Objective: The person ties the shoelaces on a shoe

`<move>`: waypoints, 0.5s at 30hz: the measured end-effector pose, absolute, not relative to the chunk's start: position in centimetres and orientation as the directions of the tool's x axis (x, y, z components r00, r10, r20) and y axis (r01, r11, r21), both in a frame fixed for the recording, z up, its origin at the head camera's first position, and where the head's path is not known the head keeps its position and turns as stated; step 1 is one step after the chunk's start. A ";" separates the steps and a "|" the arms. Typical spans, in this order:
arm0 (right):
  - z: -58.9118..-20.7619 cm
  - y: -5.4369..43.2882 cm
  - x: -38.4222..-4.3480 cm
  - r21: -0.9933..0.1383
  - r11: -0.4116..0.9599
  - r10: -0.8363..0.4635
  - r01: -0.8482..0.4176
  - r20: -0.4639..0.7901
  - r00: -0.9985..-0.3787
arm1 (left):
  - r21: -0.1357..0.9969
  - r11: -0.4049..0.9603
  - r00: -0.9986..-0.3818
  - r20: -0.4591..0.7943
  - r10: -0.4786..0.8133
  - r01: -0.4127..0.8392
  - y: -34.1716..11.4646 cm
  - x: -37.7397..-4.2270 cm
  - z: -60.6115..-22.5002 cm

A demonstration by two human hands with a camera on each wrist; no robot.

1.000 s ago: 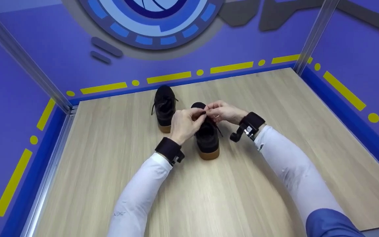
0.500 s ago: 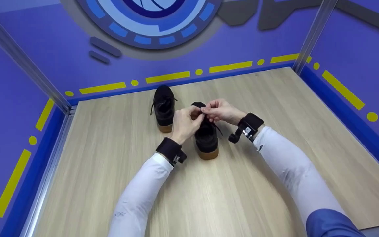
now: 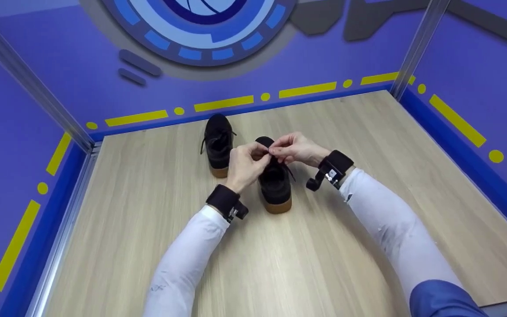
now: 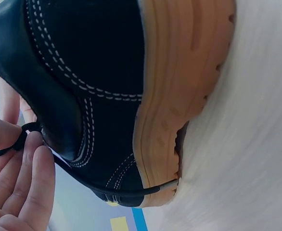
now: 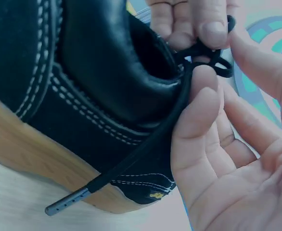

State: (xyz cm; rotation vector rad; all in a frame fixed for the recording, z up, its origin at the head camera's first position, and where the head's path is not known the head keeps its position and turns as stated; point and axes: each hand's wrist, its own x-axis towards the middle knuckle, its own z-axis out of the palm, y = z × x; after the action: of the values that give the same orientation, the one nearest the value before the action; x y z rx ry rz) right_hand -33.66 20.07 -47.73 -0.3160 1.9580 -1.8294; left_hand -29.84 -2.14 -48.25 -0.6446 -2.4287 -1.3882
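Observation:
A black shoe [image 3: 276, 191] with a tan sole and white stitching stands on the wooden surface, toe pointing away. Over its tongue, my left hand [image 3: 244, 167] pinches a loop of black shoelace [image 4: 30, 127] between thumb and fingers. From the other side my right hand [image 3: 302, 150] pinches the same lace bow, its fingertips meeting the left ones. In the right wrist view small loops [image 5: 222, 67] stick out between both hands' fingertips. A loose lace end [image 5: 136, 156] with a metal tip hangs down the shoe's side.
A second black shoe [image 3: 219, 141] stands to the left and farther back, its laces hanging at both sides. Blue printed walls [image 3: 324, 57] enclose the wooden surface [image 3: 148, 198] at the back, left and right.
Both hands stay over the same shoe. Their fingertips shift slightly left as they work the lace; the right fingers move in closer against the left ones.

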 end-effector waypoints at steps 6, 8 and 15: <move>-47.9 19.9 -33.3 -0.994 0.075 -0.425 0.075 -0.100 -0.900 | 0.753 0.435 -0.869 0.435 0.235 0.495 -2.2 -29.7 -48.1; -47.7 20.0 -33.2 -0.996 0.068 -0.419 0.060 -0.083 -0.904 | 0.741 0.450 -0.867 0.444 0.227 0.497 -2.3 -29.6 -47.9; -47.6 20.7 -32.8 -0.998 0.059 -0.361 -0.035 0.011 -0.933 | 0.668 0.553 -0.863 0.449 0.234 0.498 -3.0 -29.3 -47.3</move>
State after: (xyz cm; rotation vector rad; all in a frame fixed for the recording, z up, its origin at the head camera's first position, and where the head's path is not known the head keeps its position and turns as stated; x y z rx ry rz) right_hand -32.83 20.72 -47.58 -0.4020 2.0955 -1.9617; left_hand -29.30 -3.01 -47.35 -0.6034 -2.4834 -1.2117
